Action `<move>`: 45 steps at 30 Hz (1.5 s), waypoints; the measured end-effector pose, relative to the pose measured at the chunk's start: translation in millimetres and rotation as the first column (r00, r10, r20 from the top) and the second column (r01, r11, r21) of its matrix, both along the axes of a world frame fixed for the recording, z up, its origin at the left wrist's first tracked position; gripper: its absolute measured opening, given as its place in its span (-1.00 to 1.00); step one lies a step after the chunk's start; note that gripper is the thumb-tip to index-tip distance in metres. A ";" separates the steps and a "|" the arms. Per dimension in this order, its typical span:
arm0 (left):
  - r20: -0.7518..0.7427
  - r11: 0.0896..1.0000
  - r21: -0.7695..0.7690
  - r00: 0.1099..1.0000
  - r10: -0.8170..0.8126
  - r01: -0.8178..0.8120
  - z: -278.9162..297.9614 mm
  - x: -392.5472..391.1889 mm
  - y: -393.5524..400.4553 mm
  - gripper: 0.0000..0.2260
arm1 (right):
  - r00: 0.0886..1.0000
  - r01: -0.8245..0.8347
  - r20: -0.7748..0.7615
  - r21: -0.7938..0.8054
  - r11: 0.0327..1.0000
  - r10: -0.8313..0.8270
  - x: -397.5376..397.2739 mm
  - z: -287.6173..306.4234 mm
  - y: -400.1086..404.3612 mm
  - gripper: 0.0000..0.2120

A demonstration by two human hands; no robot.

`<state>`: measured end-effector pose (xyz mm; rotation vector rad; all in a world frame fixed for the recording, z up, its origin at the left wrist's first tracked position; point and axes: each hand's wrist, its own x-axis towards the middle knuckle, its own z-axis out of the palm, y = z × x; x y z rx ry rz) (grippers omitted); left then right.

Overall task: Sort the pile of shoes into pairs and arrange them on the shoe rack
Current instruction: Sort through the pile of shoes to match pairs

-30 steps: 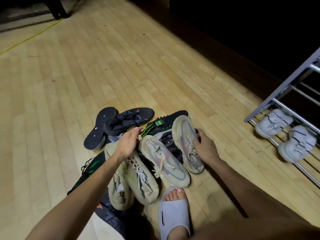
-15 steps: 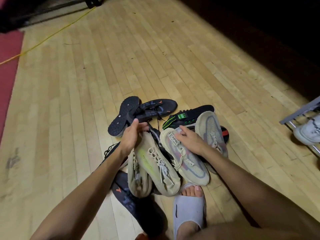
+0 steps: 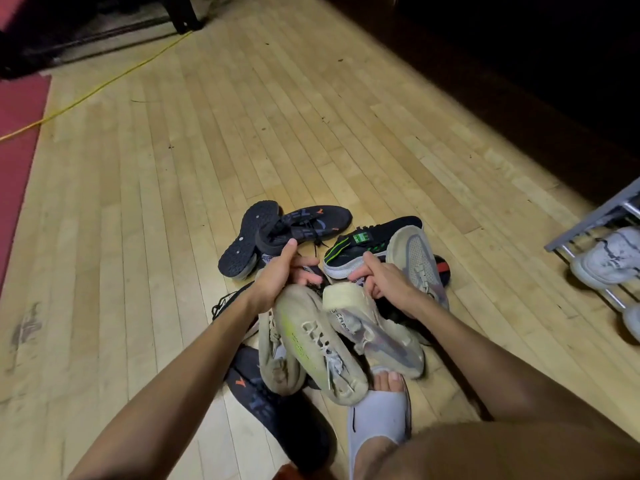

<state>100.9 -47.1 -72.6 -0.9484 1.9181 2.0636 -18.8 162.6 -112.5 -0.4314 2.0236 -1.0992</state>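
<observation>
Shoes lie piled on the wooden floor (image 3: pixel 311 133). Left hand (image 3: pixel 277 275) curls its fingers round the heel end of a beige sneaker with a yellow stripe (image 3: pixel 318 344); right hand (image 3: pixel 384 282) pinches the heel end of a beige sneaker with grey mesh (image 3: pixel 370 327). Black sneakers (image 3: pixel 298 226) lie just beyond. Shoe rack (image 3: pixel 595 220) stands well apart at right, holding white sneakers (image 3: pixel 606 254)
</observation>
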 end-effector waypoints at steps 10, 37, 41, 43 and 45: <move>0.190 0.962 0.249 0.969 -0.160 0.110 7.8 35.5 -11.3 -0.29 | 0.967 -0.018 0.256 0.005 1.000 0.016 14.3 11.3 21.3 -0.34; 0.002 0.938 -0.035 0.939 0.345 -0.345 -30.8 79.3 -37.4 -0.51 | 0.959 0.142 0.254 -0.027 0.990 -0.130 29.8 23.4 -3.9 -0.41; 0.020 0.943 -0.087 0.946 0.323 -0.321 -37.2 92.0 -34.0 -0.56 | 0.957 0.106 0.275 -0.014 0.994 -0.098 45.5 24.1 -13.1 -0.40; 0.041 0.936 -0.110 0.940 0.340 -0.334 -43.9 97.7 -35.5 -0.56 | 0.952 0.117 0.285 -0.012 0.993 -0.109 50.8 22.8 -15.1 -0.42; 0.058 0.914 -0.145 0.919 0.389 -0.378 -49.3 103.0 -40.5 -0.54 | 0.949 0.130 0.291 -0.010 0.991 -0.121 54.0 22.0 -16.3 -0.43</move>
